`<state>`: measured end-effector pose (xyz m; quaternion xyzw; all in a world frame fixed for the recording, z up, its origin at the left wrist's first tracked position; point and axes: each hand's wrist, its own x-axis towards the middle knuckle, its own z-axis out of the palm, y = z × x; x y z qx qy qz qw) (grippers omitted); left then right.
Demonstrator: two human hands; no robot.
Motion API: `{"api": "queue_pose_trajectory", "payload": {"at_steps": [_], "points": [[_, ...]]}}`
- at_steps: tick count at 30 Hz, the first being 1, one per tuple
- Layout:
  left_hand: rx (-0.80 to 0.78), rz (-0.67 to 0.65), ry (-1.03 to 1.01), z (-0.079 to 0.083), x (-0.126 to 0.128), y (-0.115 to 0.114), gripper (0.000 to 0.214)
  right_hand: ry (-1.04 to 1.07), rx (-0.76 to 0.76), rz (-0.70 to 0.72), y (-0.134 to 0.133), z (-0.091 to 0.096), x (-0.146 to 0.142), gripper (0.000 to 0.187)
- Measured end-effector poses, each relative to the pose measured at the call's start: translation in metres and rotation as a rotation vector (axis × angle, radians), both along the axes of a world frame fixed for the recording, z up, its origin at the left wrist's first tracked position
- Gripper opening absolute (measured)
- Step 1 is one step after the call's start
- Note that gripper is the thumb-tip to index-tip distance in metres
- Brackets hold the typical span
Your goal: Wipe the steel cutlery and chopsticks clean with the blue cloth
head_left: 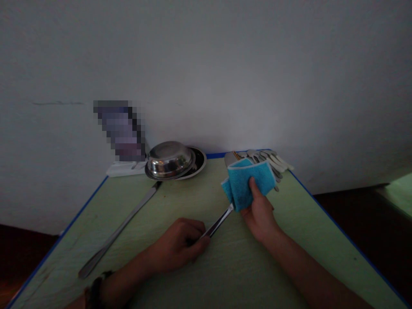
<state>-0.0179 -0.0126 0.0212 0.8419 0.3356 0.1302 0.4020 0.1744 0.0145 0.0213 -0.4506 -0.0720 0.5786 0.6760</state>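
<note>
My left hand (pixel 178 246) is closed around the handle end of a slim metal utensil (pixel 220 222) that runs up and to the right over the green table (pixel 199 279). My right hand (pixel 259 210) grips a folded blue cloth (pixel 247 182) wrapped around the utensil's far end, thumb on top of the cloth. What kind of utensil it is stays hidden under the cloth.
A long metal utensil (pixel 119 229) lies diagonally at the left. Upturned steel bowls on a plate (pixel 172 161) stand at the back by the wall. Several spoons (pixel 273 163) lie at the back right. A white flat object (pixel 124 168) sits at the back left corner.
</note>
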Motion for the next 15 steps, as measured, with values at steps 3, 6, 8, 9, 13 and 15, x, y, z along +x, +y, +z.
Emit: {"api": "queue_pose_trajectory", "payload": {"at_steps": [3,6,8,9,13,15], "points": [[0.005,0.013,-0.004,0.0001,0.0004,-0.0001,0.043,-0.032,-0.003,0.007,-0.0008,-0.0016,-0.0011,0.024],[0.001,0.007,-0.001,-0.0002,0.0004,-0.0001,0.044,-0.045,-0.005,0.014,-0.0011,-0.0022,-0.0013,0.026],[0.001,0.002,-0.003,-0.0003,0.0002,0.0001,0.044,-0.040,0.003,0.022,-0.0010,-0.0017,-0.0013,0.025],[0.002,0.001,-0.003,-0.0003,0.0001,0.0001,0.044,-0.034,0.004,0.023,-0.0009,-0.0013,-0.0012,0.025],[0.006,0.009,0.003,-0.0003,0.0002,0.0004,0.043,-0.006,-0.008,0.011,-0.0003,0.0002,-0.0011,0.024],[0.002,0.010,0.006,-0.0009,0.0000,0.0005,0.043,-0.005,-0.008,0.014,-0.0001,-0.0001,-0.0009,0.024]]}}
